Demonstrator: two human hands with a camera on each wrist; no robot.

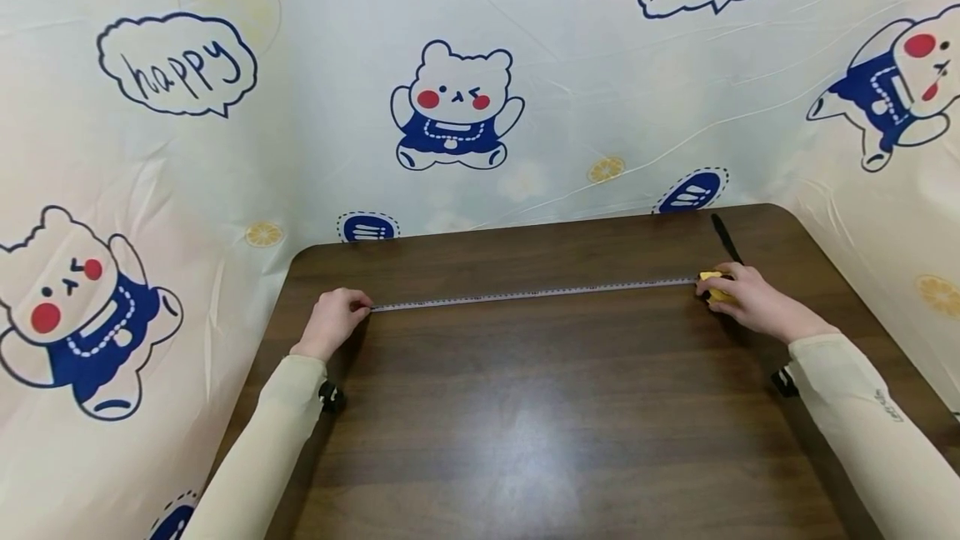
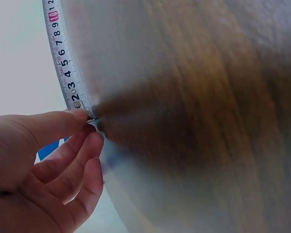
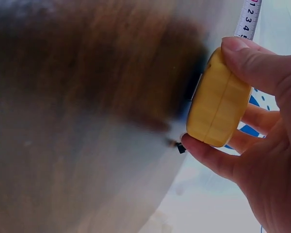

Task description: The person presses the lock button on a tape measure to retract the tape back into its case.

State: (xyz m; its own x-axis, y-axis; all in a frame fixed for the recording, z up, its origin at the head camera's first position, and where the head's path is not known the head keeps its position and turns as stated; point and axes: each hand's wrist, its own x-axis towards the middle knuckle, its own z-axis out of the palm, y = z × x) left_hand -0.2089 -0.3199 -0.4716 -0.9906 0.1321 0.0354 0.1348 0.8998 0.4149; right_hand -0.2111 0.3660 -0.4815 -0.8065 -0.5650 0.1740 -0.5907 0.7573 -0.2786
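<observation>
A tape measure with a yellow case [image 3: 218, 102] is drawn out across the brown table. My right hand [image 1: 765, 307] grips the case near the table's right side, thumb on one face and fingers round the other. From it the pale printed blade [image 1: 534, 294] runs nearly straight to the left. At the far end my left hand [image 1: 333, 323] pinches the blade's tip between thumb and forefinger. In the left wrist view the low numbers and a pink 10 show on the blade; its end is partly hidden by the thumb.
The wood-grained table [image 1: 525, 407] has rounded back corners. A thin black strap [image 1: 726, 238] lies behind the right hand, towards the back edge. Printed cloth [image 1: 585, 65] with bears hangs close behind the table and along both sides.
</observation>
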